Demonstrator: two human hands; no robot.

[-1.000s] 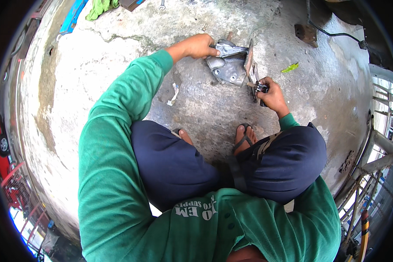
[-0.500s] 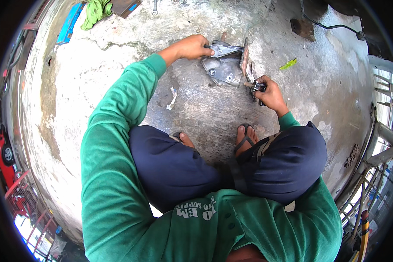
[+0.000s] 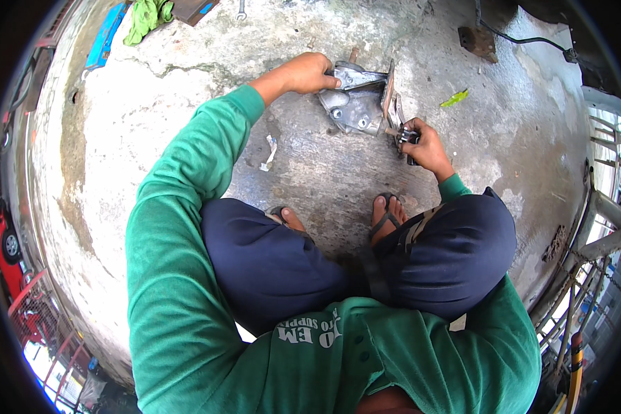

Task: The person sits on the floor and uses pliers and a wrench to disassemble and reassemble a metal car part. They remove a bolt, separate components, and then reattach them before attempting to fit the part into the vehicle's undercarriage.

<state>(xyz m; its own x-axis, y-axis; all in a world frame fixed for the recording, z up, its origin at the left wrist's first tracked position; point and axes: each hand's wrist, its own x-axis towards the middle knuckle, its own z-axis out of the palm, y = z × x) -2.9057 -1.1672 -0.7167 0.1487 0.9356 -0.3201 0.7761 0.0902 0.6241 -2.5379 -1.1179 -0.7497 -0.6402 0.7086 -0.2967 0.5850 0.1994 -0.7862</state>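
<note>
On the concrete in front of me lies a grey cast-metal bracket with round bolt holes. My left hand is closed on the far-left end of its upper arm, thumb on top. A rusty flat plate stands on edge against the bracket's right side. Right of the plate, my right hand is closed around a dark metal piece with silvery parts, whose exact kind I cannot make out. A short rusty bolt-like end sticks out toward it from the bracket. My fingers partly hide the dark piece.
A wrench, a green cloth and a blue case lie at the far left. A torn pale scrap and a green leaf lie on the floor. At far right stands a rusty block near a black cable.
The view has shifted slightly. Both hands keep their grips, and the bracket and plate stay almost where they were.
</note>
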